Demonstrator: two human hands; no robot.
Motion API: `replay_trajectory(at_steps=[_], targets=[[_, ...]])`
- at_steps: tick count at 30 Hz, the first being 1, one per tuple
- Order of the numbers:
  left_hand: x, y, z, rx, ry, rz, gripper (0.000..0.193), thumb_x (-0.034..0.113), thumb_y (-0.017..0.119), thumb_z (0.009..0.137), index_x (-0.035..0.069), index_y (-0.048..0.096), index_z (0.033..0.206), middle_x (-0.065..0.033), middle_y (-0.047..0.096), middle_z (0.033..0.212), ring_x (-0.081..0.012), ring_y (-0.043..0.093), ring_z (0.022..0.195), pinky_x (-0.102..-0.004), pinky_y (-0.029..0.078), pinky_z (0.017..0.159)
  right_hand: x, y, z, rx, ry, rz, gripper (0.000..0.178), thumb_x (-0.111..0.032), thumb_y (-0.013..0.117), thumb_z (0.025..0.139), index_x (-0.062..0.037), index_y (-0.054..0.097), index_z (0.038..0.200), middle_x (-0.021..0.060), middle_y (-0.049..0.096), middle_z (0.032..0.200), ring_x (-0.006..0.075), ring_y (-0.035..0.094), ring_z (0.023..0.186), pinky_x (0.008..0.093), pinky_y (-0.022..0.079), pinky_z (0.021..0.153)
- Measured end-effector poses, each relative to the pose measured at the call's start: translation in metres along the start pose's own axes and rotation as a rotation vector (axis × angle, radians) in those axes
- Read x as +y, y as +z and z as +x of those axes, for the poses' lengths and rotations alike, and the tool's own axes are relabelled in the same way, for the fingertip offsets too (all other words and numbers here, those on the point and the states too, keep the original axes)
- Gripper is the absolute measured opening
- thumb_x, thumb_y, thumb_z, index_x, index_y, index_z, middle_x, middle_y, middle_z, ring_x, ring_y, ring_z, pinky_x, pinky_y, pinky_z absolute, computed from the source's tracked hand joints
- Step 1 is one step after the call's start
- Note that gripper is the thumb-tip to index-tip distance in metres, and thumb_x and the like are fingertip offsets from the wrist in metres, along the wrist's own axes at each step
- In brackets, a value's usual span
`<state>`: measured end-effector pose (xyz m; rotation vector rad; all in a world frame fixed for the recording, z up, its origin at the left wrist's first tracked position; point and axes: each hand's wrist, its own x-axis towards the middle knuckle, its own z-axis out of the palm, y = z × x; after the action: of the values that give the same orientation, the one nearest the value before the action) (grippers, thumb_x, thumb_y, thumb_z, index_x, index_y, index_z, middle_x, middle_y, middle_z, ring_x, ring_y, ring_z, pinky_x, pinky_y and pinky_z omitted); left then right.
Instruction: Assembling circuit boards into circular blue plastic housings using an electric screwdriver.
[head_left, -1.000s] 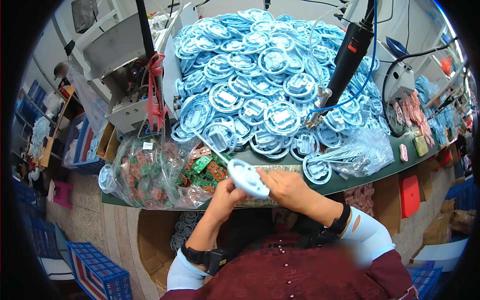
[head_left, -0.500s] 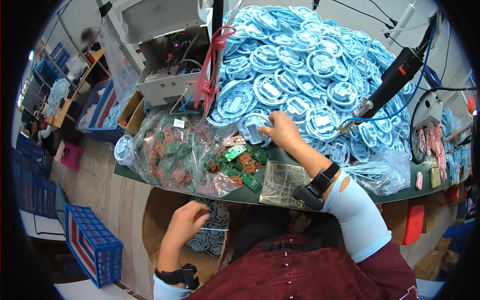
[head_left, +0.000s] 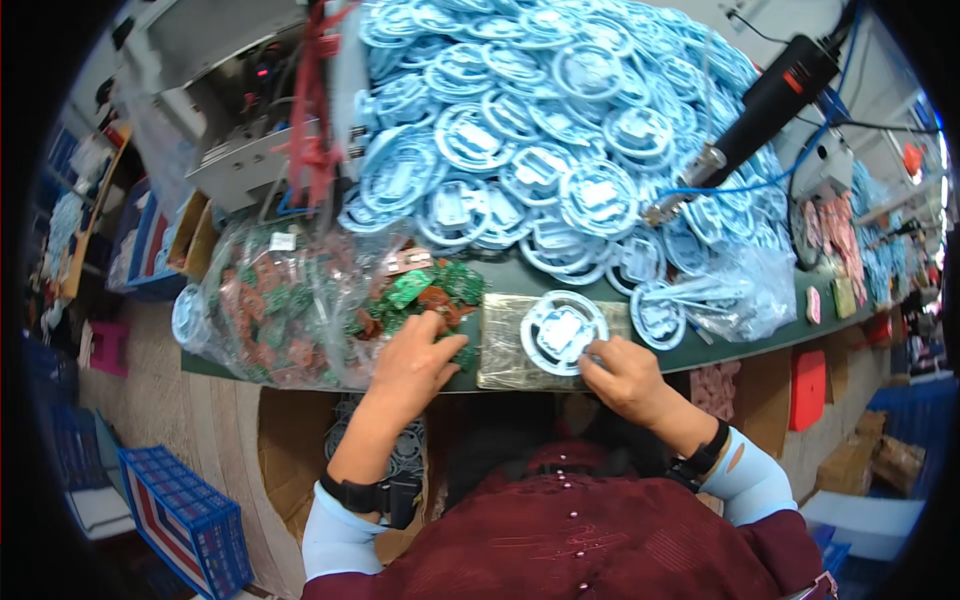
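Observation:
My right hand is closed on the lower right rim of a light-blue round plastic part. That part lies over a flat pad wrapped in clear film at the table's near edge. My left hand reaches to the loose green and brown circuit boards, its thumb apart from its curled fingers. Nothing shows in its grip, though its fingertips partly overlap the boards. Behind both hands rises a large heap of similar light-blue parts.
A clear bag of circuit boards lies left of the loose ones. A black tool with a metal tip hangs over the heap's right side. A bag of thin pale strips sits to the right; a cardboard box stands below the table.
My right hand has brought a light-blue part from the heap onto the pad. My left hand has risen from below the table edge to the circuit boards. The view has shifted.

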<state>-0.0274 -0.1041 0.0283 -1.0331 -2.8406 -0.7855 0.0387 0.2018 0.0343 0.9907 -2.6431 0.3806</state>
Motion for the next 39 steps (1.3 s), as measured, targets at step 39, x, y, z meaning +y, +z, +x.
replay_trajectory(at_steps=[39], targets=[[0.063,0.047,0.055,0.239,0.112,-0.255,0.019,0.008,0.077,0.07,0.01,0.071,0.088,-0.0063,0.062,0.104,-0.0268,0.054,0.102,-0.0388,0.037,0.086,0.018,0.01,-0.025,0.121,0.016,0.0,0.028,-0.012,0.063,0.073,-0.0017,0.062,0.098,0.0126,0.061,0.11,0.0262,0.062,0.095,0.0358,0.052,0.077]])
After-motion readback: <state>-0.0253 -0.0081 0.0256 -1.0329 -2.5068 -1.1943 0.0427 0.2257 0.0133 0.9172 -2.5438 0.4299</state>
